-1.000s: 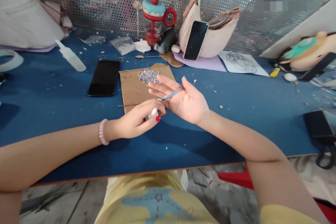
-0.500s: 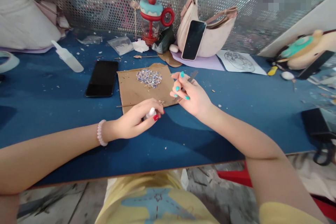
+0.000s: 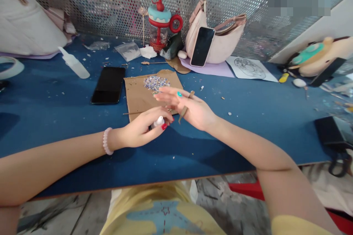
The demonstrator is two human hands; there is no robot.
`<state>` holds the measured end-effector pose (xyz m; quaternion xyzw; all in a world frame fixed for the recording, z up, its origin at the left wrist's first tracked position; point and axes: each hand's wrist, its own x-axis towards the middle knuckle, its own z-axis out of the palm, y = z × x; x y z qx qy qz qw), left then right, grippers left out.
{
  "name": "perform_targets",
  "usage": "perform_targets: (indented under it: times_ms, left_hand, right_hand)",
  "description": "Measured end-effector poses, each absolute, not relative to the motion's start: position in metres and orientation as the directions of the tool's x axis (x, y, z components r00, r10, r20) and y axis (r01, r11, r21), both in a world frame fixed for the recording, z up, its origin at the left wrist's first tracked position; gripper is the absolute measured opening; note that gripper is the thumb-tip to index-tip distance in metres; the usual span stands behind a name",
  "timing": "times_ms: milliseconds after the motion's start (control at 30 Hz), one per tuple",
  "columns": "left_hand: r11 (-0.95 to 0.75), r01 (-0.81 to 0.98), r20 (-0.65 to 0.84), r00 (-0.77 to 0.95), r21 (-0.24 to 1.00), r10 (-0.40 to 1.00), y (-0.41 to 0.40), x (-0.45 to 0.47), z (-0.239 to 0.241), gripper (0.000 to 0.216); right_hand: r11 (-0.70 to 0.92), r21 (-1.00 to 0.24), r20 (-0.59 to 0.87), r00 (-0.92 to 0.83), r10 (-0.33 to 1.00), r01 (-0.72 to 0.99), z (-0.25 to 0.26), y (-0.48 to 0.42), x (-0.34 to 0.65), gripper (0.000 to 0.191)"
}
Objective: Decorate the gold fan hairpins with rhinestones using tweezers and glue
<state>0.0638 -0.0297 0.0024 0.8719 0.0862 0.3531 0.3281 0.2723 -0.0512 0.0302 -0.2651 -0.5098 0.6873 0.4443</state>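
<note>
My left hand [image 3: 146,126] rests at the front edge of the cardboard piece [image 3: 135,97], fingers curled round a small bottle with a white nozzle [image 3: 159,120]. Most of the bottle is hidden in the hand. Close by on the right, my right hand [image 3: 193,108] has its fingers stretched out to the left, while metal tweezers [image 3: 183,113] stay tucked against the palm by the thumb. Its fingertips hover by a heap of small glittering gems [image 3: 154,82] on the cardboard. A thin stick [image 3: 131,113] runs along the cardboard and disappears behind my left hand.
Left of the cardboard lie a black phone [image 3: 108,85] and a squeeze bottle [image 3: 74,65]. Behind stand a red-and-blue cup [image 3: 159,16] and a pink handbag [image 3: 226,44] with a phone [image 3: 202,46] leaning on it. A gold hairpin [image 3: 156,62] lies near a plastic bag [image 3: 128,51].
My right hand has turned over and moved slightly left and down, its curled fingers now straightened, and the tweezers have swung with it. My left hand keeps its hold on the bottle.
</note>
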Motion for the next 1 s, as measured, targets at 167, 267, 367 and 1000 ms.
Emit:
perform_targets:
  times_ms: [167, 267, 367, 1000]
  left_hand:
    - [-0.766, -0.024, 0.536, 0.728, 0.642, 0.426, -0.032, 0.061, 0.004, 0.022]
    - [-0.763, 0.006, 0.524, 0.724, 0.646, 0.449, -0.034, 0.061, 0.006, 0.026]
    - [-0.769, 0.017, 0.524, 0.722, 0.64, 0.451, -0.035, 0.061, 0.006, 0.03]
    - [-0.858, -0.112, 0.61, 0.749, 0.502, 0.259, -0.026, 0.062, -0.001, 0.053]
  right_hand:
    - [-0.028, -0.997, 0.025, -0.671, 0.741, -0.068, 0.03, -0.055, 0.275, 0.055]
    - [0.063, -0.995, -0.016, -0.728, 0.685, 0.081, 0.039, -0.052, 0.282, 0.057]
    - [0.113, -0.981, -0.041, -0.744, 0.667, 0.156, 0.05, -0.048, 0.291, 0.055]
    - [-0.111, -0.955, 0.078, -0.593, 0.801, -0.275, 0.055, -0.028, 0.309, 0.052]
